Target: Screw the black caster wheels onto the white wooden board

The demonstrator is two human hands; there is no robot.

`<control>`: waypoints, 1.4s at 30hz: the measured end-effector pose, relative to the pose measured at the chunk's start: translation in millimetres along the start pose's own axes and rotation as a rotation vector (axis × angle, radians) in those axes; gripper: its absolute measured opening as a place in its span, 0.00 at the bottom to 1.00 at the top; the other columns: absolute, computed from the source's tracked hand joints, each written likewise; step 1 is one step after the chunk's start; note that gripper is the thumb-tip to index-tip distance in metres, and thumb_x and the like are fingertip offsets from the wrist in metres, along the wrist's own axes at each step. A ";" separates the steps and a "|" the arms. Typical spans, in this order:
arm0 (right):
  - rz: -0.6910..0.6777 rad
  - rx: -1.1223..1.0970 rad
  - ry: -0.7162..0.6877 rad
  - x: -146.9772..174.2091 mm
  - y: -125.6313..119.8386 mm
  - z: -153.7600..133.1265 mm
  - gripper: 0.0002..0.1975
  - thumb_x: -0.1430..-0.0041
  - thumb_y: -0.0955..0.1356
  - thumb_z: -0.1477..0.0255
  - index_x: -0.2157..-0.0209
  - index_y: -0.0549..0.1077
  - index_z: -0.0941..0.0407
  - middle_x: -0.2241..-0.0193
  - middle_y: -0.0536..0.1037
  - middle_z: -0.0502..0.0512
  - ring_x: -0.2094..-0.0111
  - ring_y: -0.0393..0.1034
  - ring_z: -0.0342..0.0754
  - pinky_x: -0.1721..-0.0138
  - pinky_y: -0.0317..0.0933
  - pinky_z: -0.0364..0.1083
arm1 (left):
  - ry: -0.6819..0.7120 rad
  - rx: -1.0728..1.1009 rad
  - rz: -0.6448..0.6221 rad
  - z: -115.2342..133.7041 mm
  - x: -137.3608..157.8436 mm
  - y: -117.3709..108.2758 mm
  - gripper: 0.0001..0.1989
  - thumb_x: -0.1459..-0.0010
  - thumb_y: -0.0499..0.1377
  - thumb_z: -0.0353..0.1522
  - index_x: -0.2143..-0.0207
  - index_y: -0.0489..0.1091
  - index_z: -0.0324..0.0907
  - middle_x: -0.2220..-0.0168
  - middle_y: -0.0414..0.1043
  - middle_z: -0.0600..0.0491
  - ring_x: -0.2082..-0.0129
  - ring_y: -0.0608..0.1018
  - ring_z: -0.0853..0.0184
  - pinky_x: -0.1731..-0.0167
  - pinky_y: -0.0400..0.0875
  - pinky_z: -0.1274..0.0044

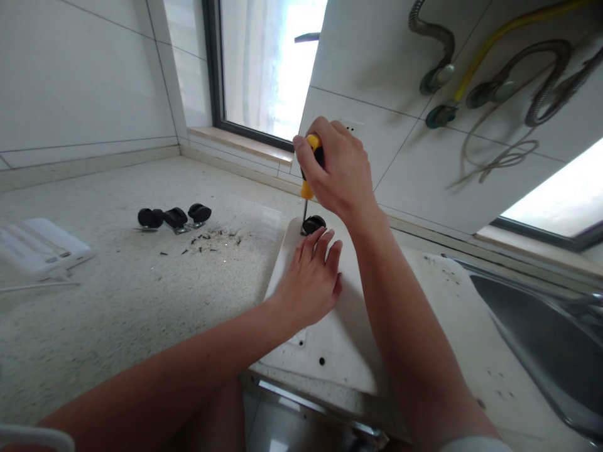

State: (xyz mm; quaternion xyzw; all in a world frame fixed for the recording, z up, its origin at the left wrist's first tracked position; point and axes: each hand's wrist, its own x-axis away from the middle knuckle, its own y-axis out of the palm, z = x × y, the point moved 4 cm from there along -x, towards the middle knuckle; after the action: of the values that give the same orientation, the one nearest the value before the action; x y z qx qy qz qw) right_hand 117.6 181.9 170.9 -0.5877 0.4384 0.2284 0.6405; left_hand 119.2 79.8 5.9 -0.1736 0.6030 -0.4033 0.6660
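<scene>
1. Black wheel (315, 224) sits on the white board's (346, 342) far end.
2. Your right hand (343, 168) grips a screwdriver (308, 189) beside it; your loosely open left hand (308, 281) hides some board.
3. Leftward: three wheels (175, 217), screws (184, 252), power bank (44, 248).

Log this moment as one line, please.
left hand: by black caster; right hand: holding screwdriver, tip down; three other casters: on countertop

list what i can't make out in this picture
Screwdriver: head view, tip too small to tell whether it sits in a screw.
Caster: head view, its lower part is partly hidden by the fingers of the left hand.
Loose screws: head view, too small to read their heads.
White device: head view, cut off by the left edge.
Sink: head view, cut off by the right edge.
</scene>
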 end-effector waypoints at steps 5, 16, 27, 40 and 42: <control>-0.043 -0.013 -0.005 1.8 -0.2 -0.8 0.14 0.20 0.64 0.58 0.57 0.74 0.50 0.62 0.79 0.55 0.62 0.71 0.52 0.55 0.65 0.52 | -0.003 -0.017 -0.003 -0.3 0.4 0.6 0.30 0.31 0.61 0.29 0.29 0.63 0.34 0.25 0.65 0.33 0.22 0.64 0.41 0.27 0.66 0.52; 0.062 -0.070 -0.110 7.4 1.2 16.0 0.17 0.22 0.66 0.54 0.55 0.80 0.51 0.62 0.81 0.56 0.58 0.74 0.54 0.49 0.68 0.55 | 0.006 -0.056 0.000 -0.1 1.5 0.3 0.29 0.30 0.61 0.30 0.30 0.65 0.34 0.25 0.65 0.32 0.22 0.65 0.42 0.26 0.65 0.53; 0.240 -0.271 -0.080 22.7 26.6 26.6 0.18 0.18 0.59 0.60 0.42 0.77 0.48 0.48 0.83 0.58 0.45 0.77 0.54 0.37 0.71 0.60 | 0.013 -0.033 -0.007 0.1 0.5 -0.8 0.28 0.33 0.60 0.28 0.32 0.66 0.33 0.30 0.69 0.30 0.24 0.66 0.41 0.27 0.66 0.52; 0.459 -0.331 -0.135 32.4 45.3 12.8 0.15 0.17 0.55 0.63 0.39 0.66 0.50 0.46 0.77 0.60 0.43 0.76 0.52 0.40 0.73 0.57 | -0.031 -0.082 -0.056 -3.3 0.2 3.8 0.31 0.35 0.62 0.30 0.32 0.67 0.27 0.35 0.71 0.27 0.29 0.69 0.36 0.33 0.69 0.49; 0.453 -0.313 -0.107 31.6 44.8 12.1 0.15 0.18 0.55 0.65 0.39 0.65 0.50 0.45 0.77 0.61 0.43 0.76 0.52 0.39 0.72 0.57 | -0.024 -0.074 -0.047 -3.8 -0.1 3.9 0.32 0.35 0.63 0.31 0.32 0.67 0.27 0.35 0.71 0.27 0.31 0.70 0.36 0.33 0.70 0.48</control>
State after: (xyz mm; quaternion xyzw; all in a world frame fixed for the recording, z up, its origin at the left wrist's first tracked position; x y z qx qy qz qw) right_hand 101.1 195.6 119.0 -0.5534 0.4837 0.4614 0.4969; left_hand 117.0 83.2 2.4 -0.2170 0.6054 -0.3941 0.6566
